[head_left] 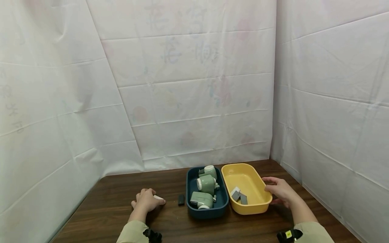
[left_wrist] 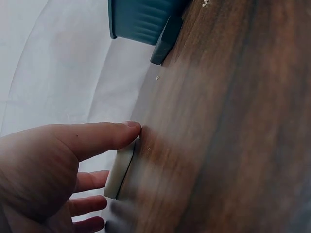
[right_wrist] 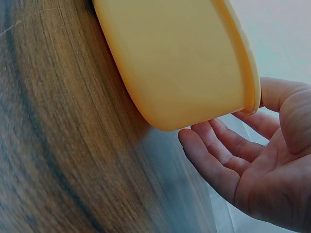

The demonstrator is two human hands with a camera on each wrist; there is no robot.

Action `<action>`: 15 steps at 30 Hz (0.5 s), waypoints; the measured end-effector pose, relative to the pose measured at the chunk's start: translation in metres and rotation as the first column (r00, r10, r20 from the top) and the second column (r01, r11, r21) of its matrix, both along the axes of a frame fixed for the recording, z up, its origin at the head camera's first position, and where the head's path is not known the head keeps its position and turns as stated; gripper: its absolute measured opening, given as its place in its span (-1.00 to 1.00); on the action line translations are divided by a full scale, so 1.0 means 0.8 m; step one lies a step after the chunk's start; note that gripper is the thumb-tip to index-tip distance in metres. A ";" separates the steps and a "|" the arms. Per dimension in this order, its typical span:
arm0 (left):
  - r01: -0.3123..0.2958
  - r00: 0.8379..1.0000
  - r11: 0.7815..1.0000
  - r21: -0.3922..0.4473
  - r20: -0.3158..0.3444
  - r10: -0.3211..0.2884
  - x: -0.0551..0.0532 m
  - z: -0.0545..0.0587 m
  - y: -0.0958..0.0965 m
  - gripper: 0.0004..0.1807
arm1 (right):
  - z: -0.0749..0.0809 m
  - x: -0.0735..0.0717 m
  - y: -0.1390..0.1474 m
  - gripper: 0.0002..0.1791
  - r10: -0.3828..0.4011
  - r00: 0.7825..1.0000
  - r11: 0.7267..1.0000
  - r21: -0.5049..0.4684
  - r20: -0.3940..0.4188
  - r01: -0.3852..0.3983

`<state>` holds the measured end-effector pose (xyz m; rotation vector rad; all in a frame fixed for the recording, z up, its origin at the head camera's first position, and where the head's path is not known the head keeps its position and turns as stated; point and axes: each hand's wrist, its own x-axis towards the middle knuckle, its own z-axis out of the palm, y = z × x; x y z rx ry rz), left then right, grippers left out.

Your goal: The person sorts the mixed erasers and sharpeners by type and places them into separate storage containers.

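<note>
My left hand [head_left: 147, 200] is low over the left part of the table, thumb and fingers around a small white block [left_wrist: 119, 172]. Its thumb tip sits at one end of the block, with fingers along the far side. My right hand [head_left: 281, 190] holds the right rim of a yellow tray [head_left: 256, 180], thumb at the rim and the other fingers curved below it outside the wall. Inside this tray lie a white block [head_left: 235, 190] and grey blocks [head_left: 243, 198], gathered at its near left.
A dark blue tray [head_left: 223, 202] stands against the yellow one, with several green and white toy appliances [head_left: 206, 184] in it. Left of it on the brown table [head_left: 121, 189] lies a black block [head_left: 181, 200]. White cloth [head_left: 194, 84] hangs behind and along both sides.
</note>
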<state>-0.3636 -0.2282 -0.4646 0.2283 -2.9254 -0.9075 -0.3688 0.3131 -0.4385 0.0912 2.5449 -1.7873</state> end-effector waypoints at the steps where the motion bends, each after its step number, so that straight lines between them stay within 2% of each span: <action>1: 0.001 1.000 1.000 0.001 0.001 -0.001 0.000 0.000 0.000 -0.26 | 0.000 0.000 0.000 -0.36 0.001 1.000 1.000 -0.001 0.000 -0.001; 15: 0.000 1.000 1.000 0.004 0.010 0.000 0.005 0.002 -0.005 -0.30 | 0.000 0.000 0.001 -0.35 0.003 1.000 1.000 -0.005 0.000 -0.003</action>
